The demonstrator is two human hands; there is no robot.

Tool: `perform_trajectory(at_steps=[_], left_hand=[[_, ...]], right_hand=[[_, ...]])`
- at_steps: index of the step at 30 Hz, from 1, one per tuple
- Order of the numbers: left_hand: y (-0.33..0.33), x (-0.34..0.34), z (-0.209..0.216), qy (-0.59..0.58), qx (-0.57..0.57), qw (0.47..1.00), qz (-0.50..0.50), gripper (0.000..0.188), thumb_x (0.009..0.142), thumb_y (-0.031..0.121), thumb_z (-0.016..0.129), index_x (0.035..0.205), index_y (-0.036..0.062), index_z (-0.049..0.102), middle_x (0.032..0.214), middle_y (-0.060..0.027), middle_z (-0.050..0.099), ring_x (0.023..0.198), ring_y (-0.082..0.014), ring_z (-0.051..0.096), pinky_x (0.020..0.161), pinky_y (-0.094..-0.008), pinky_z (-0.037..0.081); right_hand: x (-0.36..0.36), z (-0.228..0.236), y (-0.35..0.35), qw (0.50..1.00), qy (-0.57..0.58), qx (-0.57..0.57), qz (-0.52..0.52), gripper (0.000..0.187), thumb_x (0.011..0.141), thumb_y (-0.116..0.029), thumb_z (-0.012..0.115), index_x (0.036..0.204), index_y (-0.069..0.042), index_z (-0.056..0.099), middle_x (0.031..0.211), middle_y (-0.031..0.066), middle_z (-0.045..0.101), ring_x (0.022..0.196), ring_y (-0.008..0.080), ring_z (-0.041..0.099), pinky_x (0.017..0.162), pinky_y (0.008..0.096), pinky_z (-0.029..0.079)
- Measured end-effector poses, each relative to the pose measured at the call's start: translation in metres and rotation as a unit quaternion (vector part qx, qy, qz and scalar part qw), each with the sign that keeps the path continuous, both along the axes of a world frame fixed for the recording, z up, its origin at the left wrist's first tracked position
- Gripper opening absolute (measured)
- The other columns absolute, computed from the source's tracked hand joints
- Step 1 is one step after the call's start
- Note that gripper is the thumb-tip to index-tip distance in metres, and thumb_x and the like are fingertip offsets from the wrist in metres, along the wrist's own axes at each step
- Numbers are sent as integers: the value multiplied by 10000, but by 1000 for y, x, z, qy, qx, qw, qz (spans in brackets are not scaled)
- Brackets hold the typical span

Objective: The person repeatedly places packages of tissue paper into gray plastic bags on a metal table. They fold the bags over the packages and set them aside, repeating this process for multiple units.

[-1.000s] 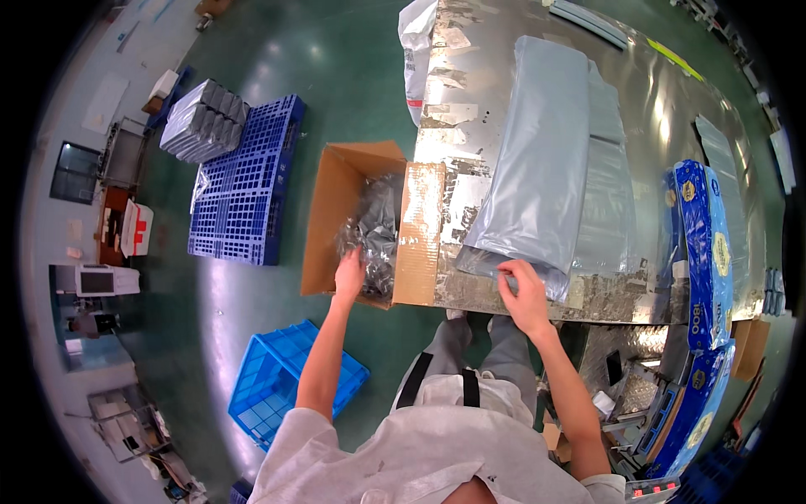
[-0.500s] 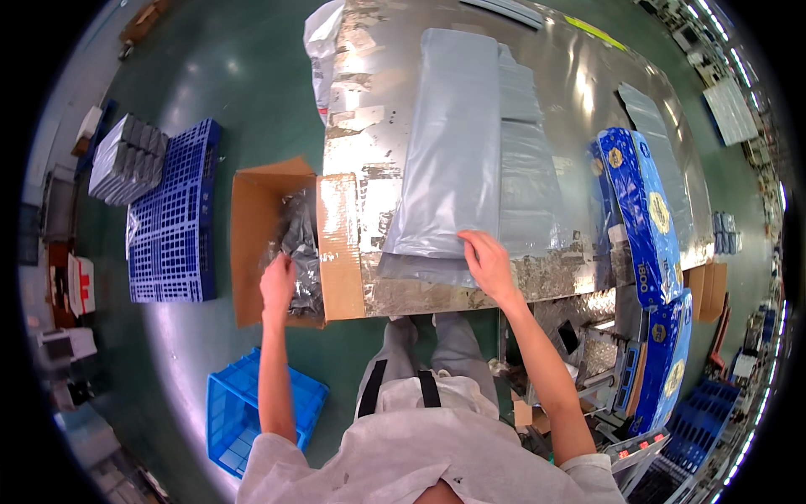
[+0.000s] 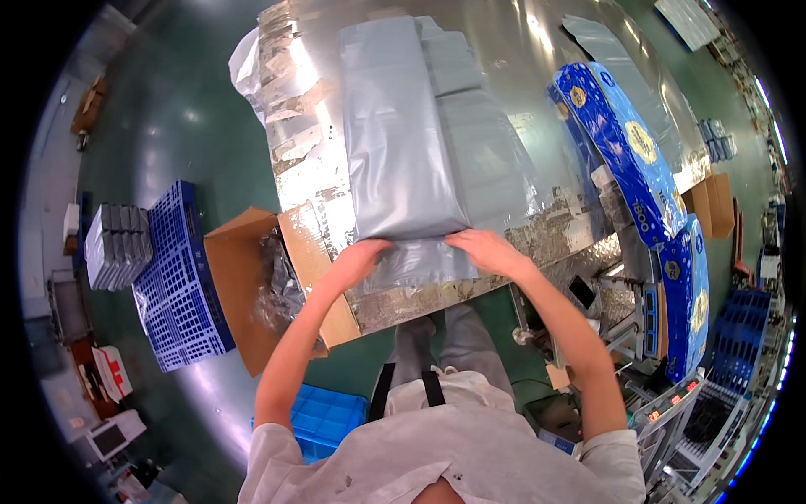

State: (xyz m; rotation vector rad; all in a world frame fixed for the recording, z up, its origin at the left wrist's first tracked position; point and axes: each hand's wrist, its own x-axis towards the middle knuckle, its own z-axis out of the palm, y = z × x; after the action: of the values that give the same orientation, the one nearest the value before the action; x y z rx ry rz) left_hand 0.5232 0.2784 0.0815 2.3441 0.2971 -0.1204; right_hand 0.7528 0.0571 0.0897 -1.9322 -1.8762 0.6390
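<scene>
A long, smooth grey plastic bag [image 3: 390,134] lies on the worktable, on top of other flat grey plastic bags [image 3: 483,160]. My left hand [image 3: 363,259] is at its near left corner, fingers closed on the edge. At the near right corner, my right hand [image 3: 485,251] pinches the same edge. Between the two hands the near edge rises slightly over a more see-through plastic layer [image 3: 420,262] below. My fingertips are partly hidden by the plastic and the backs of my hands.
A cardboard box [image 3: 239,290] with crumpled clear plastic stands against the metal table [image 3: 306,160] on the left. Blue printed packs [image 3: 625,151] stand along the right. A blue crate [image 3: 332,412] and blue pallet [image 3: 180,286] are on the floor.
My left hand has left the cardboard box and come to the near left corner of the grey bag. My right hand has closed on the near right corner. The view has turned.
</scene>
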Motion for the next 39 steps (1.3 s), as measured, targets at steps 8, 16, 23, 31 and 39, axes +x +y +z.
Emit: perform_trajectory(at_steps=[8, 16, 23, 31, 39], left_hand=[[27, -30, -7, -25, 266, 920, -288, 213, 748, 118, 586, 956, 121, 633, 1139, -45, 595, 1132, -210, 515, 1037, -358, 357], [43, -53, 4, -64, -68, 992, 83, 162, 822, 119, 600, 955, 41, 648, 955, -89, 662, 957, -232, 609, 914, -347, 445], [55, -41, 6, -42, -142, 946, 289, 164, 884, 126, 562, 969, 1, 625, 826, -52, 642, 790, -97, 568, 726, -250, 442], [43, -17, -45, -138, -245, 871, 402, 203, 932, 226, 508, 879, 33, 540, 718, 48, 433, 688, -62, 373, 615, -221, 339], [19, 13, -60, -142, -280, 826, 469, 234, 927, 222, 518, 798, 31, 475, 691, 31, 359, 641, -64, 335, 598, -228, 338]], right_hand=[[29, -12, -11, 967, -155, -8, 203, 304, 717, -69, 578, 1014, -112, 628, 1109, 41, 618, 1102, 214, 539, 992, 332, 398], [43, 15, -16, 994, 101, -3, -28, 195, 781, -142, 627, 968, -95, 655, 978, 57, 657, 908, 218, 620, 804, 323, 489], [57, 11, -7, 947, 220, -5, -235, 201, 849, -191, 605, 961, -27, 633, 779, 65, 636, 668, 119, 531, 614, 258, 425], [41, -52, 14, 823, 434, 15, -367, 270, 902, -264, 556, 918, 3, 594, 780, -49, 526, 762, 50, 433, 700, 214, 358], [21, -79, 20, 770, 450, -1, -452, 370, 876, -336, 580, 834, 31, 590, 751, 7, 557, 734, 99, 478, 671, 265, 390]])
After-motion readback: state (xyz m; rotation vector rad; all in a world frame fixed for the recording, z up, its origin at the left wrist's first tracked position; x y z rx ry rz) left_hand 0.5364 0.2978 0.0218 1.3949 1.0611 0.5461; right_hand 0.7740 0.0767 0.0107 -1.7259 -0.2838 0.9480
